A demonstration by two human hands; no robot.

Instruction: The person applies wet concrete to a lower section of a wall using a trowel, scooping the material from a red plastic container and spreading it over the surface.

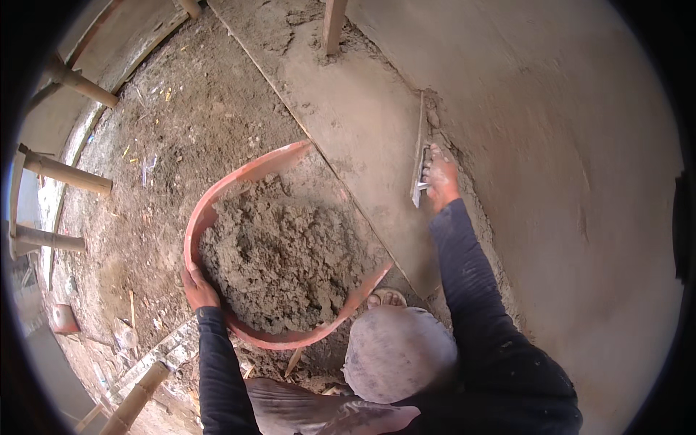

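— Smoothing work, apparently: what is held, and where?

— Item one: a long, thin metal trowel (420,148), grasped at its handle by the right hand (442,176). It is seen nearly edge-on, where a flat, pale grey mortar strip (384,163) meets a rough, dark grey mortar seam (433,110) bordering a broad, smooth grey-brown surface (580,181). Item two: a rounded, orange-red basin (193,239), loaded with lumpy grey mortar (286,246). Its rim is touched by the left hand (201,291); whether the fingers are closed around it cannot be told.

— By what handling would the trowel be best served?

— A slight, constant blade angle is advised, with the leading edge lifted so that the strip is not gouged. Pressure should be light and even, and strokes should be drawn along the seam, not across it. Any roughness is best pressed down first.

— Cautions?

— One: an upright wooden post (333,27) at the strip's far end, around which shorter strokes would be needed. Two: the basin, set right by the strip's straight edge; it should be steadied without being tugged against that edge.
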